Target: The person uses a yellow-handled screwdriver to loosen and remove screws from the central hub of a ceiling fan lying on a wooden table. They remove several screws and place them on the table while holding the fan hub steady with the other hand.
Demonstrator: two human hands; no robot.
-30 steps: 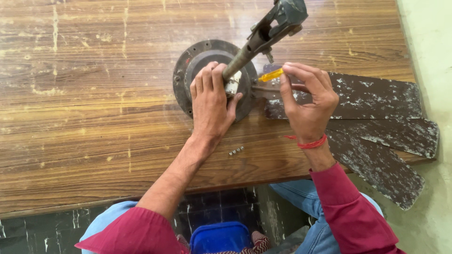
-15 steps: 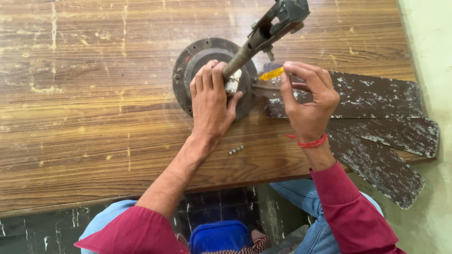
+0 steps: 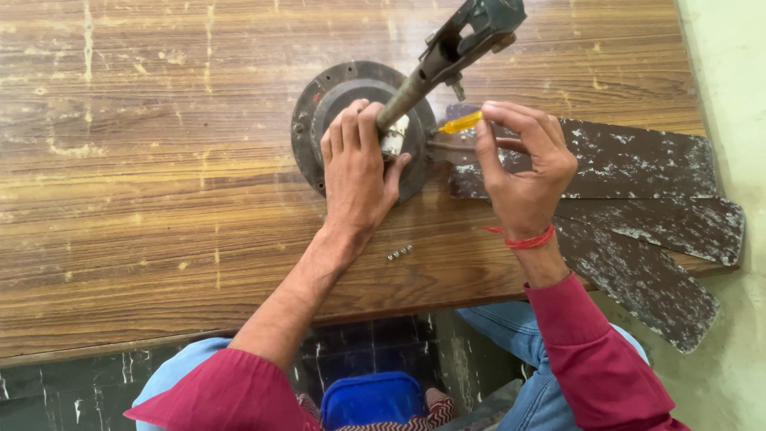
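Head view: the left hand (image 3: 357, 172) presses flat on the fan motor (image 3: 319, 104) on the table (image 3: 144, 175); right of the motor, the right hand (image 3: 523, 172) pinches a yellow-handled screwdriver (image 3: 461, 123). The tip could slip if the motor turns.

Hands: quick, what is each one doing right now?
Left hand: open, pressed on the round dark metal fan motor.
Right hand: closed on a yellow-handled screwdriver.
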